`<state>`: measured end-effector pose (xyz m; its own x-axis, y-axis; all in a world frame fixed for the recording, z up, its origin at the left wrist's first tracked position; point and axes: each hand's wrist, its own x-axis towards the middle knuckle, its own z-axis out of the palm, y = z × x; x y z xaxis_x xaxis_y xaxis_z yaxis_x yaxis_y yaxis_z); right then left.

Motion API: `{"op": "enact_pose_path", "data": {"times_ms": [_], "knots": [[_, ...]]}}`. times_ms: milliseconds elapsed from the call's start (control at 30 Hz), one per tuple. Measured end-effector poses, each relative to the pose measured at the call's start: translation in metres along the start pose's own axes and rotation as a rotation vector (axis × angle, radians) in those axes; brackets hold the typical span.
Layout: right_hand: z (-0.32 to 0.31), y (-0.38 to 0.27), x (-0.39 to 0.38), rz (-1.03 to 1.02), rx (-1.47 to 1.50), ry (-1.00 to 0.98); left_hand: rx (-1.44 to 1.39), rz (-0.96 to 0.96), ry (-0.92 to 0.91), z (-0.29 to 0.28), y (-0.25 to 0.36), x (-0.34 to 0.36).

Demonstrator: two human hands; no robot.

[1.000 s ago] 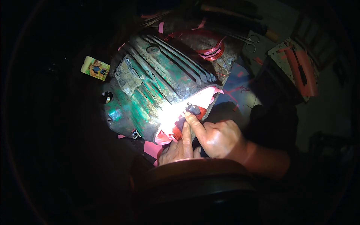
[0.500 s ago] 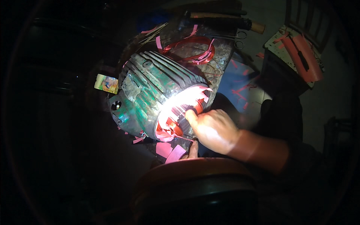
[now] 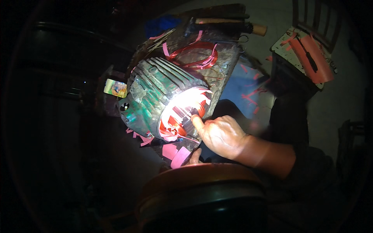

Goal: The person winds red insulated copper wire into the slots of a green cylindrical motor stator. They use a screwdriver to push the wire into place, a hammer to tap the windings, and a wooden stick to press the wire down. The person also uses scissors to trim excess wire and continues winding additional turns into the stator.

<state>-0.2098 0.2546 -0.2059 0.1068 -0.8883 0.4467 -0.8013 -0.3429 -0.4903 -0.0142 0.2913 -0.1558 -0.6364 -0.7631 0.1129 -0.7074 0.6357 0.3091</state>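
A green finned motor housing (image 3: 149, 87) lies on its side with its open end toward me. Inside that end sit copper-red coil windings (image 3: 169, 123) and pink insulation paper (image 3: 196, 95), brightly lit. My right hand (image 3: 223, 135) is closed at the bore, thumb stretched inward against something dark I cannot make out. Only a finger or two of my left hand (image 3: 195, 156) shows below the housing, beside loose pink paper strips (image 3: 180, 157); a dark rounded shape in front hides the rest. A thin reddish lead (image 3: 189, 138) runs out from the windings above that hand.
Behind the housing lie a coil of red wire (image 3: 194, 56), a hammer (image 3: 217, 21) and scissors (image 3: 241, 43) on the worn bench (image 3: 228, 64). At right, a stool (image 3: 287, 54) carries pink sheet and a dark-handled tool (image 3: 309, 58). A lit phone screen (image 3: 115, 88) stands left.
My left finger has drawn down and away from the lead. My right hand stays at the bore, thumb still inward. The whole view has shifted slightly.
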Motion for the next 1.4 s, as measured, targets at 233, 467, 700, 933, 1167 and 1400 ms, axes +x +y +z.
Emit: {"op": "enact_pose_path", "data": {"times_ms": [233, 467, 700, 933, 1167, 1400], "knots": [[0.007, -0.001, 0.015, 0.005, 0.07, 0.052, -0.296, -0.128, 0.007, 0.013, -0.016, 0.001], [0.006, -0.004, 0.02, 0.088, 0.037, -0.147, -0.784, -0.384, 0.002, 0.036, -0.019, 0.031], [-0.046, 0.021, -0.044, 0.194, 0.19, 0.031, -1.36, -0.51, -0.018, 0.043, -0.026, 0.059], [-0.106, 0.09, -0.114, 0.423, 0.141, 0.014, -1.531, -0.555, 0.07, 0.057, -0.018, 0.077], [-0.169, 0.222, -0.193, 0.746, -0.162, 0.146, -1.487, -0.593, 0.195, 0.064, -0.02, 0.084], [-0.183, 0.307, -0.247, 0.862, -0.365, 0.091, -1.704, -0.637, 0.095, 0.064, -0.026, 0.086]]}}
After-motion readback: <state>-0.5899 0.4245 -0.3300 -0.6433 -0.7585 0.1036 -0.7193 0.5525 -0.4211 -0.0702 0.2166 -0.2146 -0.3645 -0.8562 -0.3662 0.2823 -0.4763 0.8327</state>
